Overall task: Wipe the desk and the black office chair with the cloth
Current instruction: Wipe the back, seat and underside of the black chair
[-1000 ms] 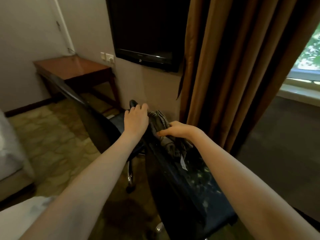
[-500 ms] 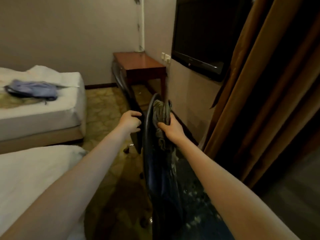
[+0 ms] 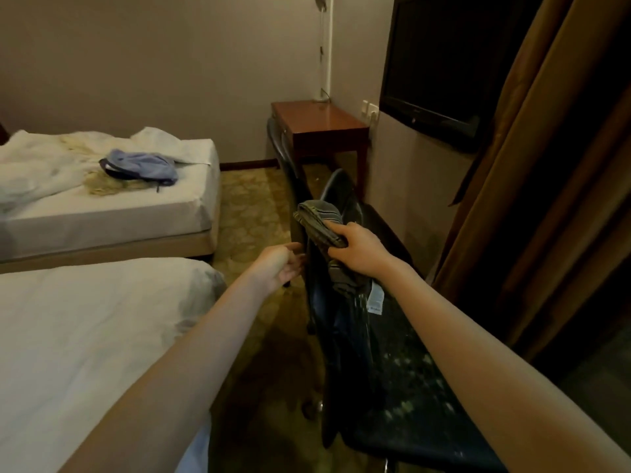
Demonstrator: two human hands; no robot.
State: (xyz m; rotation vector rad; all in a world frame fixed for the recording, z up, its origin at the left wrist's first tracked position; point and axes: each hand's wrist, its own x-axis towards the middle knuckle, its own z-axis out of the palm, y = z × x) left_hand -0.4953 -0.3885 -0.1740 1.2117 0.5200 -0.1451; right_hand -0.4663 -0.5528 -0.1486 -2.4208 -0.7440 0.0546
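Cloth (image 3: 316, 218), bunched and grey-green, lies against the top edge of the chair (image 3: 343, 363) back. The right hand (image 3: 358, 250) grips it, fingers curled round it. The left hand (image 3: 281, 268) is loosely spread, its fingertips at the chair's left edge; whether they touch it is unclear. The tabletop (image 3: 319, 119) stands beyond, against the wall, well apart from both hands.

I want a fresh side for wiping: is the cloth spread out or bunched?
Bunched: the cloth is a thick folded wad, gripped by the right hand.
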